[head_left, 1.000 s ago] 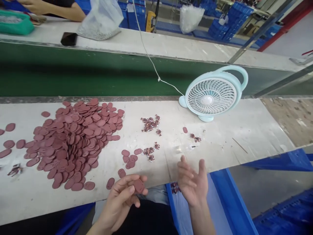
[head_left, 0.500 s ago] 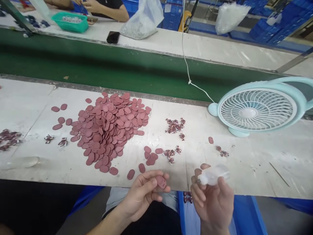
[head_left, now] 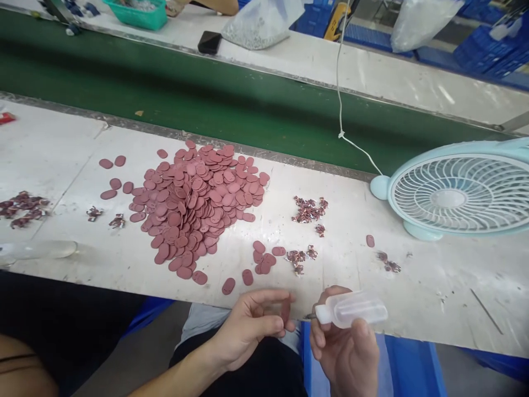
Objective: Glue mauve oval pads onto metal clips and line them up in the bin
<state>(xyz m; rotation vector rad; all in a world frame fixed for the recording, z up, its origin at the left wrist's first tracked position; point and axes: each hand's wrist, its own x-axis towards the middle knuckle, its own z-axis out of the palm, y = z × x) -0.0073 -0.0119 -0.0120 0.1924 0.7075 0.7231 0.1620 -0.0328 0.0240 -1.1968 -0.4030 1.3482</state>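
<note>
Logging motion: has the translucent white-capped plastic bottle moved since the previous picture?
Yes: the bottle in the right hand has shifted left, judged against the lone flat maroon oval near the pale blue fan.

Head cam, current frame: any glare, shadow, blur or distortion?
Head view: fan looks stretched at the right edge; head view: dark shadow band along the green strip, glare streaks on the far bench; head view: bottle outline readable, fine detail soft.

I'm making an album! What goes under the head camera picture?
Left hand holds a reddish oval, right hand a bottle, at a table with an oval pile and a fan.
</note>
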